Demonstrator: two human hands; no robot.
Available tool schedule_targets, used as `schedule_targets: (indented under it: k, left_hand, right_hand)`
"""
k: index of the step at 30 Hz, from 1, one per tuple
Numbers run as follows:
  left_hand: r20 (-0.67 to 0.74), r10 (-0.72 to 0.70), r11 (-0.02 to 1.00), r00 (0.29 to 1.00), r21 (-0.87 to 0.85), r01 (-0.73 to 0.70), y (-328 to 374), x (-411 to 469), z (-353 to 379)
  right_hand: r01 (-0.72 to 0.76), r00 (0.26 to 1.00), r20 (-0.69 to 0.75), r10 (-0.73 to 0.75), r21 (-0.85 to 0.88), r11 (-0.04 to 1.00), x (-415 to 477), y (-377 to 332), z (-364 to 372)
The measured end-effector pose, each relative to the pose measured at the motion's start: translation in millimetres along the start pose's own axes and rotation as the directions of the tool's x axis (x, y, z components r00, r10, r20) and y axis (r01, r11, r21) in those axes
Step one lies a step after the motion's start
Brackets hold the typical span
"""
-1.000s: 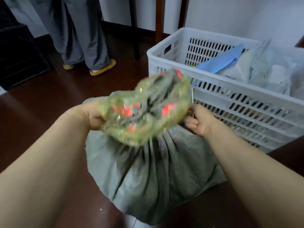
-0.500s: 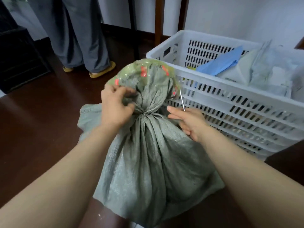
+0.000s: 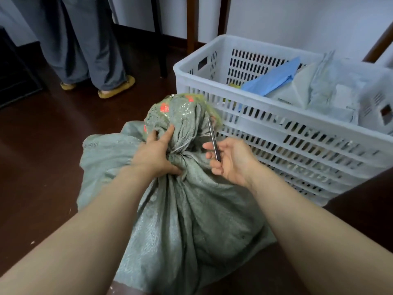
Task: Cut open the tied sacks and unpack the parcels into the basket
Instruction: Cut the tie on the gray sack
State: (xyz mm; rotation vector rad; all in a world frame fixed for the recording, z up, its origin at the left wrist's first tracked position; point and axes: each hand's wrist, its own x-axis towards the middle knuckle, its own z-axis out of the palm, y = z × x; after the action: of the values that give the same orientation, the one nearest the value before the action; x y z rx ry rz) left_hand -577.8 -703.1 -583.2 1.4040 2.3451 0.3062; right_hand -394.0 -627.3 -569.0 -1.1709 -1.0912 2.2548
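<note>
A grey-green woven sack (image 3: pixel 191 209) stands on the dark floor, its neck tied with string (image 3: pixel 180 148) below a bunched top with red marks. My left hand (image 3: pixel 156 155) grips the neck just left of the knot. My right hand (image 3: pixel 228 159) holds a thin metal blade (image 3: pixel 213 138), its tip pointing up beside the sack's top, right of the knot. The white slotted basket (image 3: pixel 276 133) stands to the right with a blue parcel (image 3: pixel 271 78) and pale grey parcels (image 3: pixel 331 90) inside.
Another person's grey trouser legs (image 3: pixel 85 43) and yellow slippers stand at the back left. Dark wooden furniture legs (image 3: pixel 192 22) rise along the white wall behind the basket. A dark surface edge (image 3: pixel 365 201) sits at the right.
The sack's top has dropped away from the camera and settled. My left hand moved from the bunched top down onto the neck. My right hand opened out with the blade near the knot.
</note>
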Motion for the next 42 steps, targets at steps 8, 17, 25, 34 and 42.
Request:
schedule_targets:
  k: [8, 17, 25, 34, 42]
  left_hand:
    - [-0.277, -0.018, 0.997, 0.961, -0.075, -0.003, 39.9, -9.7, -25.9]
    - [-0.204, -0.135, 0.99, 0.97, -0.059, 0.125, 58.1, -12.1, -33.5]
    - [-0.098, -0.113, 0.992, 0.989, -0.06, 0.107, 70.1, -14.8, -33.3]
    - [0.098, -0.03, 0.937, 0.995, -0.343, 0.062, 75.6, -22.1, -53.0]
    - [-0.155, 0.016, 0.976, 0.988, -0.213, -0.049, 68.3, -17.5, -64.9]
  right_hand:
    - [0.128, 0.992, -0.021, -0.126, 0.087, 0.988, -6.8, -5.0, -1.7]
    - [0.264, 0.965, -0.042, -0.26, 0.173, 0.949, -21.8, -22.8, -0.1]
    - [0.257, 0.956, -0.154, -0.249, 0.035, 0.966, -29.2, -30.7, 1.7]
    - [0.323, 0.932, -0.163, -0.323, -0.026, 0.946, -30.6, -36.9, 13.3]
    - [0.233, 0.948, -0.212, -0.236, -0.04, 0.972, -28.2, -35.0, 25.5]
